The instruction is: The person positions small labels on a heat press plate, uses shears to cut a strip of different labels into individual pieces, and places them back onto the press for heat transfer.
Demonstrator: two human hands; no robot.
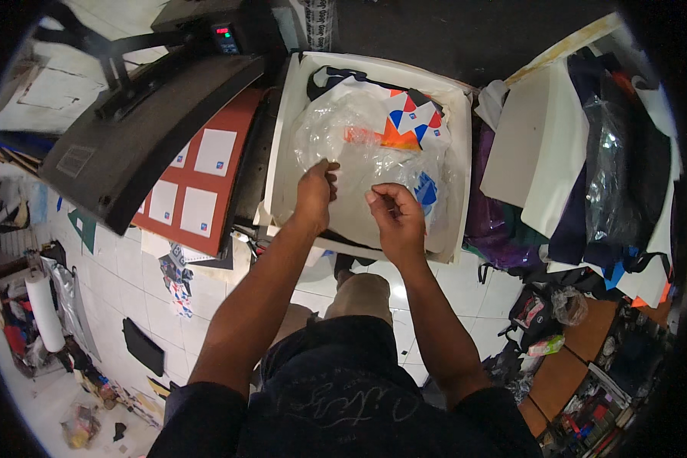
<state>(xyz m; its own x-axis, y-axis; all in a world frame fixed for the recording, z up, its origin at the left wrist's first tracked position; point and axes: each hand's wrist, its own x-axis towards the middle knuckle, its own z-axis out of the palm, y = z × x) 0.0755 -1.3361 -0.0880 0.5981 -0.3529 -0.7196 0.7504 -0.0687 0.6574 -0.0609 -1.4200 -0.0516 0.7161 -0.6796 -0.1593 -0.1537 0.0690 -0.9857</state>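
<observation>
Both my hands are over a white box (276, 164) in front of me. My left hand (316, 192) has its fingers curled, and what is in them, if anything, is hidden. A short way to the right, my right hand (399, 220) is closed with the thumb against the bent fingers; I cannot make out what it grips. Beneath and beyond the hands lies crumpled clear plastic (324, 126). Printed pieces in orange, blue, red and white (416, 118) lie at the far right of the box. A dark strap (336, 75) runs along its far side.
At left stands a heat press with its dark upper plate (133, 137) raised over a red-brown lower bed (225, 179) bearing white printed squares. Stacked bags and fabrics (614, 168), with a white panel (538, 145), are at right. A black flat item (143, 346) lies on the tiled floor.
</observation>
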